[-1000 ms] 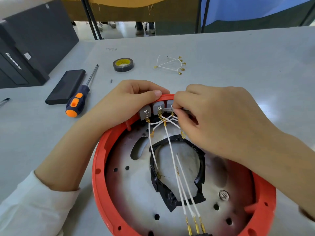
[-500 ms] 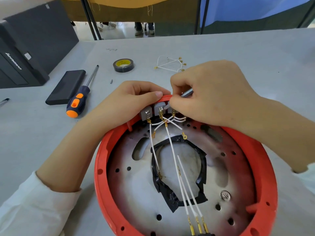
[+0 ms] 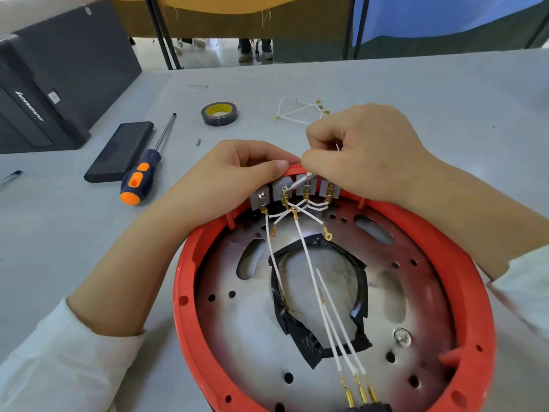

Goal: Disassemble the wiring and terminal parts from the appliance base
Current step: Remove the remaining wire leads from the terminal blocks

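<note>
Now the left hand [image 3: 225,176] grips the far rim of the red base [image 3: 190,292] on the table [image 3: 416,90]; right hand [image 3: 365,156], fingers closed on a thin tool [image 3: 298,183], tip at the terminals [image 3: 283,190].

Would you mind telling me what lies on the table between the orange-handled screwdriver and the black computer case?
In the head view, a flat black rectangular slab lies between the screwdriver and the computer case, close beside the screwdriver and apart from the case.
</note>
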`<state>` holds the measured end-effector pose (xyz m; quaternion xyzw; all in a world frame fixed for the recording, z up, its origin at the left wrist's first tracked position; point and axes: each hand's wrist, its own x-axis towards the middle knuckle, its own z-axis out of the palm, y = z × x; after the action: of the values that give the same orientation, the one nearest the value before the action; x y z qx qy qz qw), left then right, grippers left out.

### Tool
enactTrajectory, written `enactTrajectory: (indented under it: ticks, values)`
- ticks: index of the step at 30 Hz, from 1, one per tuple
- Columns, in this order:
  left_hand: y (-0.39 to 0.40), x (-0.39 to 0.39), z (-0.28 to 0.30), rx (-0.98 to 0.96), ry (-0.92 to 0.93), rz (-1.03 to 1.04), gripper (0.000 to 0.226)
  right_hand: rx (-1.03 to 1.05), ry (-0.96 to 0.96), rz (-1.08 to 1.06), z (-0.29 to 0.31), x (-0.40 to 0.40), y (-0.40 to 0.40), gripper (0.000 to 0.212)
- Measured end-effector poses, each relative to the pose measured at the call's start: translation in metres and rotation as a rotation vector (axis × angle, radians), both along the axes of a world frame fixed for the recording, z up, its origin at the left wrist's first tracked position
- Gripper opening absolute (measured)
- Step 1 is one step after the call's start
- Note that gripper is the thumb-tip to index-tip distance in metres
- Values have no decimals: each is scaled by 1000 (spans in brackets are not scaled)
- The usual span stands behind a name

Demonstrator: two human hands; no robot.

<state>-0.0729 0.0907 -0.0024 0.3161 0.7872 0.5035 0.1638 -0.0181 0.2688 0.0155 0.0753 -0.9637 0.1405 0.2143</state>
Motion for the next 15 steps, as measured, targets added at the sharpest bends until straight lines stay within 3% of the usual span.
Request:
enactTrajectory:
  ticks: [10, 15]
  values:
    - [0, 0, 0, -1, 43, -5, 18, -23, -152, 28, 13, -12, -1, 34]
    - [-1, 0, 0, 12, 36, -7, 17, -36, -33, -40, 5, 0, -2, 32]
